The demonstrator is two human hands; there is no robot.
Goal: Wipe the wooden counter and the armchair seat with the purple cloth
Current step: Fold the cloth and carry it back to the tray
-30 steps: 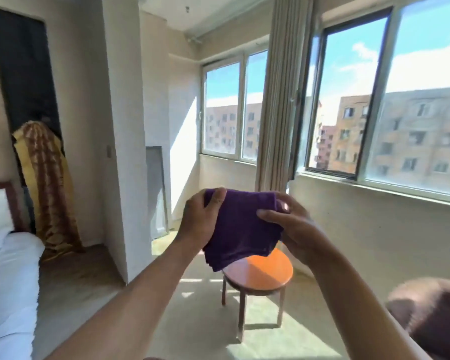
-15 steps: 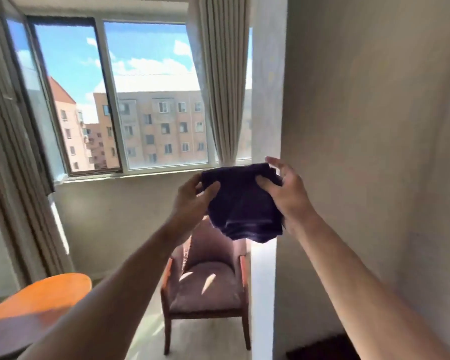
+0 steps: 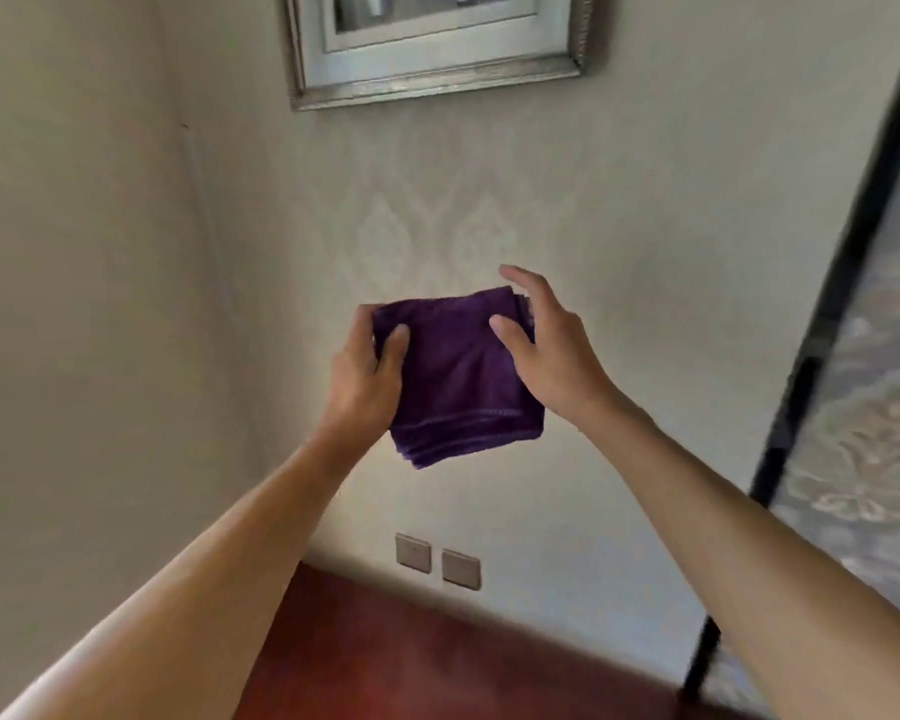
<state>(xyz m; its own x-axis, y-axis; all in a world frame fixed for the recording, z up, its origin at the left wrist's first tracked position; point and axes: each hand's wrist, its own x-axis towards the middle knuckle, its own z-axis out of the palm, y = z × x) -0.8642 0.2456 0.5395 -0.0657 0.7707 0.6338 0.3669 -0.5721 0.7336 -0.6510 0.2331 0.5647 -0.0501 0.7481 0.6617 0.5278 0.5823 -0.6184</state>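
**Purple cloth held up before the wall**

Head view: both bare forearms reach forward and hold a folded purple cloth [image 3: 463,376] of soft towelling in the air. The left hand [image 3: 365,376] grips the cloth's left edge, thumb on the front. The right hand [image 3: 546,356] pinches its right edge, thumb on the front, fingers loosely spread behind. Below the cloth lies a reddish-brown wooden counter [image 3: 437,662], with two beige square wall plates [image 3: 413,552] just above it. Above the cloth hangs a silver-framed picture [image 3: 437,85].
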